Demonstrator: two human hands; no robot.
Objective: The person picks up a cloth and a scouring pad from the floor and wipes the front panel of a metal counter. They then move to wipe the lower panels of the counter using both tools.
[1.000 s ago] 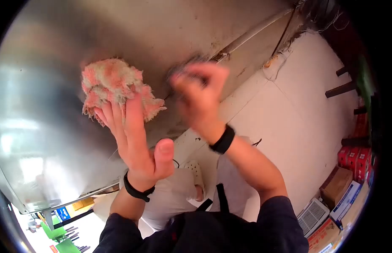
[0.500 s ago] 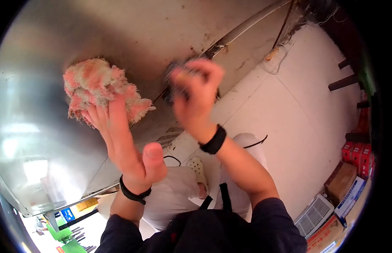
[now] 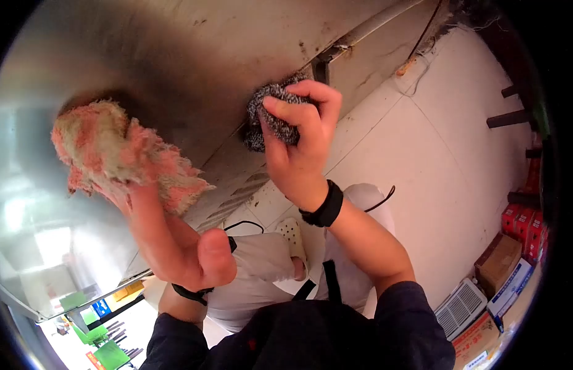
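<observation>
My left hand (image 3: 166, 231) presses a shaggy pink and beige cleaning cloth (image 3: 104, 145) against the shiny metal panel (image 3: 175, 49). Its fingers are partly hidden by the cloth, and the thumb sticks out away from it. To the right, my right hand (image 3: 308, 135) has its fingers curled around a dark grey, speckled scouring pad (image 3: 268, 117). The pad rests against the panel's lower part, beside a metal edge strip (image 3: 379, 28).
Pale floor tiles (image 3: 410, 160) lie to the right, with a cable (image 3: 416, 80) near the panel. Cardboard boxes (image 3: 499, 262), red packages (image 3: 524, 228) and a white vented unit (image 3: 460, 311) stand at lower right. A dark leg (image 3: 508, 119) juts in at the right.
My left hand and the cloth have shifted left and slightly down across the panel. My right hand was blurred by motion; it now shows sharply, slightly farther right, with the pad.
</observation>
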